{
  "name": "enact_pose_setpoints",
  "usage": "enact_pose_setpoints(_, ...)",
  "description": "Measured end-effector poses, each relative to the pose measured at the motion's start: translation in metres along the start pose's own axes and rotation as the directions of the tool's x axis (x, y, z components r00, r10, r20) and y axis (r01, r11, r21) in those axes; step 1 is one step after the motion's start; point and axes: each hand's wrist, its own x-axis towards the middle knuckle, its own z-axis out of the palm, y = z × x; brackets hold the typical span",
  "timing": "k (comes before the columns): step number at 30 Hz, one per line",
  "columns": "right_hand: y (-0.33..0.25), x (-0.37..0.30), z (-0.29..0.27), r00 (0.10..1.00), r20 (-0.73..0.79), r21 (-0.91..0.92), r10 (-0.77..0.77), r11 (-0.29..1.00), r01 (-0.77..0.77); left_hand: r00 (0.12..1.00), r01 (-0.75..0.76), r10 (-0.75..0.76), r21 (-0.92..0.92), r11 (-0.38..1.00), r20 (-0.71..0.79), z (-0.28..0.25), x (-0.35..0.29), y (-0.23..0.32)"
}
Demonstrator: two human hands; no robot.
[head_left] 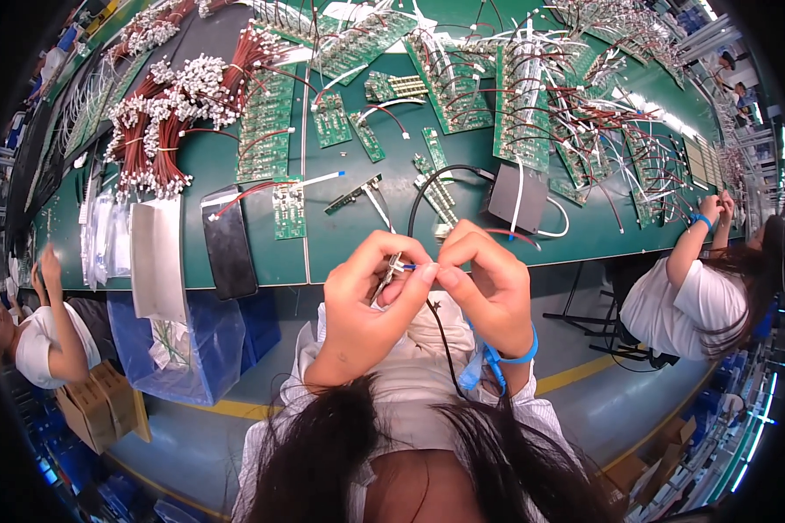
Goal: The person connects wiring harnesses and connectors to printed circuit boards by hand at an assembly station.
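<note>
Close to my chest, just off the table's front edge, my two hands meet fingertip to fingertip. My left hand (371,292) is closed round a small circuit board (392,265), mostly hidden by the fingers. A small blue piece (409,268) shows beside the board, at the left fingertips. The thumb and forefinger of my right hand (490,283) are pinched together against the left fingertips; what lies between them is too small to make out. A blue wrist strap (519,356) circles my right wrist. Beyond my hands, several loose circuit boards (364,193) lie on the green table (349,248).
A dark box (515,199) with cables stands behind my right hand. Left are a black case (228,244), a grey tray (159,261) and bundles of red wires (157,144). Rows of wired boards (523,105) fill the back. People sit at both sides; a blue plastic bag (209,349) hangs below.
</note>
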Motion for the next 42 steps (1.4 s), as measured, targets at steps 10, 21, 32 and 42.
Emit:
enact_pose_setpoints(10,-0.014,-0.005,0.015,0.971,-0.190,0.087,0.146,0.987,-0.131,0.999,0.042,-0.031,-0.694,0.719,0.029,-0.007,0.017,-0.007)
enact_pose_setpoints(21,-0.009,-0.003,0.034,0.940,-0.140,0.122,0.311,0.948,-0.295,0.961,-0.206,0.061,-0.552,0.808,-0.270,0.010,0.022,-0.022)
enact_pose_setpoints(32,-0.011,-0.001,0.034,0.938,-0.199,-0.008,0.284,0.957,-0.291,0.983,-0.113,-0.001,-0.598,0.793,-0.186,0.013,0.016,-0.015)
enact_pose_setpoints(42,-0.008,-0.003,0.030,0.958,-0.176,-0.086,0.225,0.966,-0.242,0.983,-0.098,-0.018,-0.603,0.792,-0.183,0.011,0.015,-0.014)
